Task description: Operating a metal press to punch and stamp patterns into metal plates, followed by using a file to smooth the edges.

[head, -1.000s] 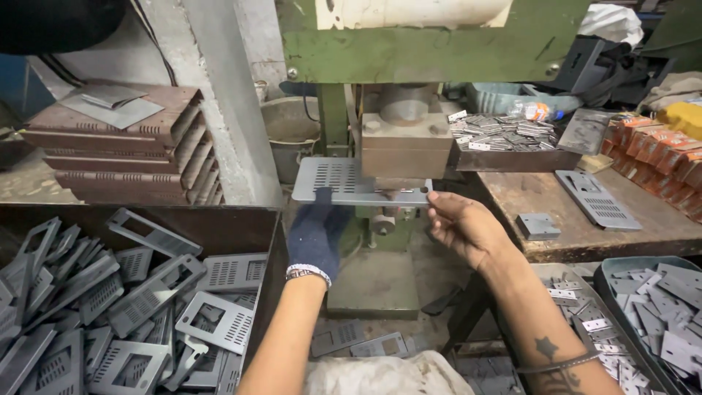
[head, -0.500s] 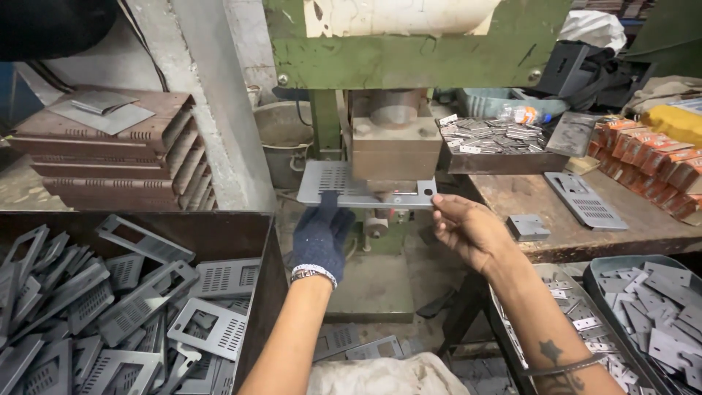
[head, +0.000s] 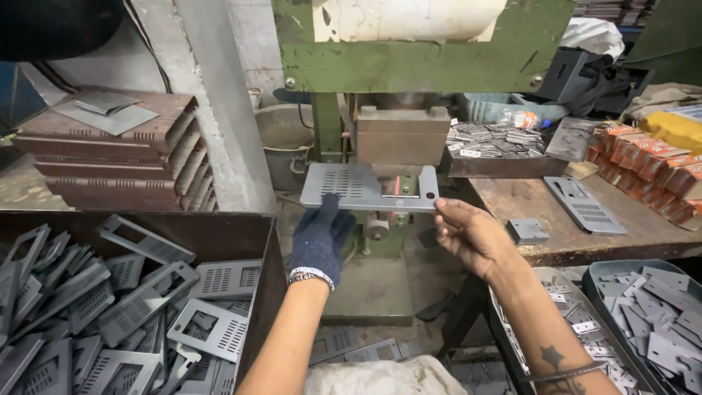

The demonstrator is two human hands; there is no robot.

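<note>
A person stands before a green press, holding a flat grey metal plate level beneath the press's block-shaped die. The plate carries a patch of small slots on its left half and a rectangular cut-out on its right half — the right half lies under the die, the left half projects clear of it. The left hand, in a dark knitted glove, grips the plate's near edge from below, fingers curled up against the underside and thumb at the rim. The bare right hand pinches the plate's right corner between thumb and fingertips, the remaining fingers loosely bent. At lower left, a brown bin is piled with grey frames with slotted panels and large rectangular openings. Behind it, a stack of brown slotted trays rises against a pale pillar, with loose grey sheets on top. To the right of the press, a wooden workbench bears another slotted plate and a small grey block, well apart from the hands; a row of orange boxes sits at its far edge. A tray of small metal pieces lies just behind the die. At lower right, two bins contain small grey offcuts. A pale cloth lies at the bottom edge.
</note>
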